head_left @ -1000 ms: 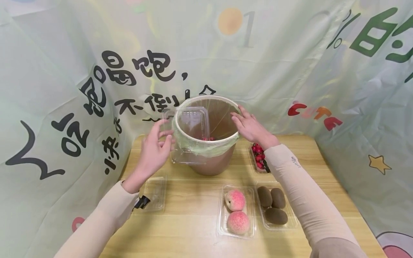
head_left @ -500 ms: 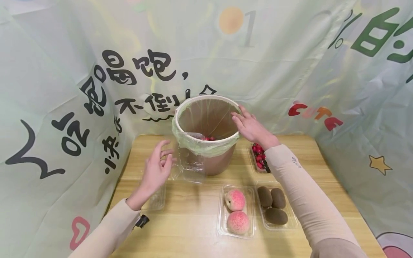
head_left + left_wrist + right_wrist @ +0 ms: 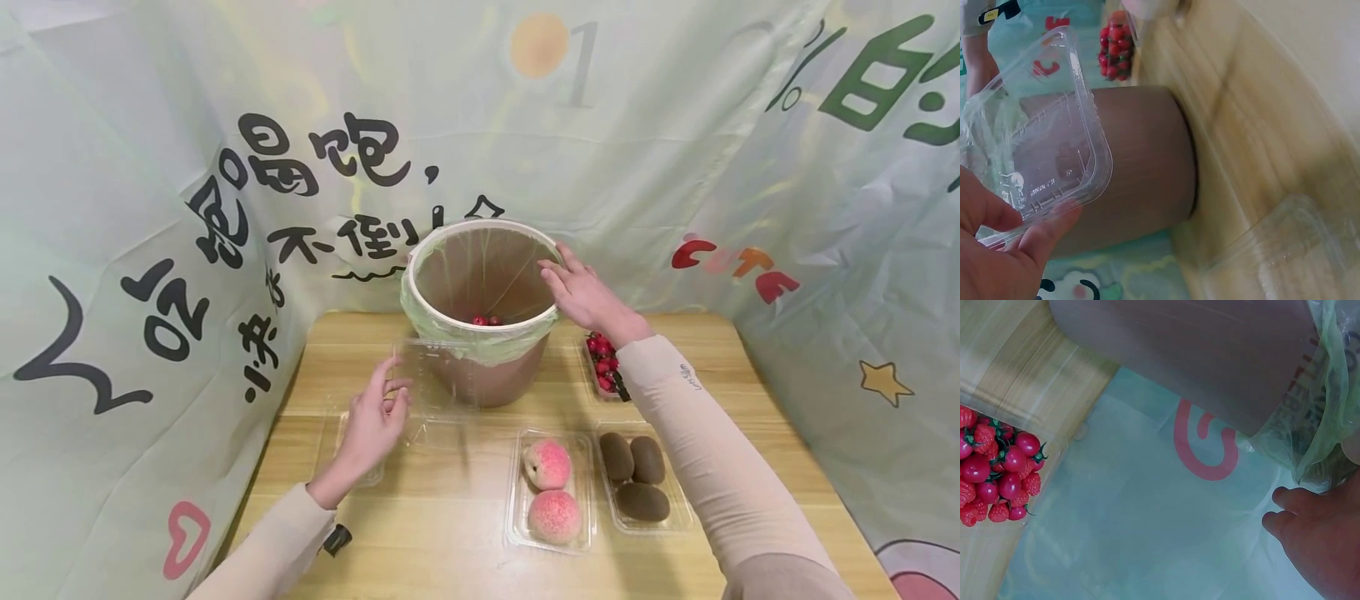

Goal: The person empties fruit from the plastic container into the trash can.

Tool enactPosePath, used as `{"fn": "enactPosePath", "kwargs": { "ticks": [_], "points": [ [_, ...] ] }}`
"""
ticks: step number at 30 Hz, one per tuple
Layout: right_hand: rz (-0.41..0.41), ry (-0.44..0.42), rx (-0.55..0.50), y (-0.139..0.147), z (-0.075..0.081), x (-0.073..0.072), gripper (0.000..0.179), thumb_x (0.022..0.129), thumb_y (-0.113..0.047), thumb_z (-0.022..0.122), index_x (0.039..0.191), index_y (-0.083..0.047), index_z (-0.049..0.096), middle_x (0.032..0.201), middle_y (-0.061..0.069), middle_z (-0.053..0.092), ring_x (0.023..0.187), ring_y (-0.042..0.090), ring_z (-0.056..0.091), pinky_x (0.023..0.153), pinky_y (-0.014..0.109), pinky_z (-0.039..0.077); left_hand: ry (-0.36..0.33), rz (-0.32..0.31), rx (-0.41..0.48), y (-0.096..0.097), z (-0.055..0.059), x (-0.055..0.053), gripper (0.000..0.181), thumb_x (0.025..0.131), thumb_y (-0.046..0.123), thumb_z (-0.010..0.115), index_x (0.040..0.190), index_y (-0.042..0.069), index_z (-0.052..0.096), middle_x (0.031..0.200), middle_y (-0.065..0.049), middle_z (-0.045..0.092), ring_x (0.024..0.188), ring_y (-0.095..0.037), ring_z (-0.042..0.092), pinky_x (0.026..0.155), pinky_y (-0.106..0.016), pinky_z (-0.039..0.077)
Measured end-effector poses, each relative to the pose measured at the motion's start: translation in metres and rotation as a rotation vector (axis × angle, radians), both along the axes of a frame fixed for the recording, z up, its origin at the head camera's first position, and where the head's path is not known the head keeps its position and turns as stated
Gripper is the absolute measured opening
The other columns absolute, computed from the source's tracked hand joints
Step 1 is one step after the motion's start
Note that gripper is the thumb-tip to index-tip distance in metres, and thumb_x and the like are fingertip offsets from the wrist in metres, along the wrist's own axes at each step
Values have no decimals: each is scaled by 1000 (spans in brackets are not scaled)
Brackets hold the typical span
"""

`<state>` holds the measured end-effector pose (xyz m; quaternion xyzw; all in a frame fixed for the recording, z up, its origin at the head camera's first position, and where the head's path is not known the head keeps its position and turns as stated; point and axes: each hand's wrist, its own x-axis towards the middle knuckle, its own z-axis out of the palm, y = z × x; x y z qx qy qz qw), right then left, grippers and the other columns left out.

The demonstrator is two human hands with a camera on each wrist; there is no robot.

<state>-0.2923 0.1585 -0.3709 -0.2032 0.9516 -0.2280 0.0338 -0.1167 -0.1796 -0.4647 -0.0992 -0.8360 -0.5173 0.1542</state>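
Observation:
In the head view my left hand pinches a clear plastic fruit box by its edge, thumb on one side and fingers on the other. The box is tilted and has nothing in it. It is held in front of a brown bin with a white rim and a pale green bag liner. My right hand holds the bin's right rim, its fingertips outside the bin beside the liner. A few red fruits show inside the bin.
Another clear box lies on the wooden table at left. Pink peaches and brown kiwis sit in boxes at right. Behind them is a box of red cherry tomatoes and raspberries. Printed cloth encloses the table.
My left hand has drawn the clear box down and toward me from the bin's mouth, turning it on the way. The right hand stays on the rim.

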Motion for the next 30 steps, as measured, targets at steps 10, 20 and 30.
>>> {"fn": "enactPosePath", "kwargs": {
  "ticks": [10, 20, 30],
  "points": [
    [2, 2, -7, 1, -1, 2, 71, 113, -52, 14, 165, -9, 35, 179, 17, 0, 161, 45, 21, 132, 64, 6, -127, -12, -13, 4, -27, 8, 55, 95, -13, 59, 146, 1, 49, 112, -36, 73, 78, -41, 78, 41, -22, 50],
    [3, 2, -7, 1, 1, 1, 70, 113, -53, 14, 165, -11, 34, 179, 16, 0, 161, 45, 21, 132, 63, 6, -353, 12, -92, 2, -53, 15, 58, 96, -6, 61, 152, -6, 46, 103, -27, 77, 60, -26, 70, 43, -23, 49],
    [4, -2, -1, 1, 1, 0, 70, 113, -52, 14, 165, -11, 35, 179, 15, -1, 161, 44, 20, 133, 62, 6, -437, -33, -185, 2, -63, 20, 66, 90, -8, 58, 151, -20, 38, 64, 1, 56, 44, -5, 40, 40, -16, 34]
  ]
}}
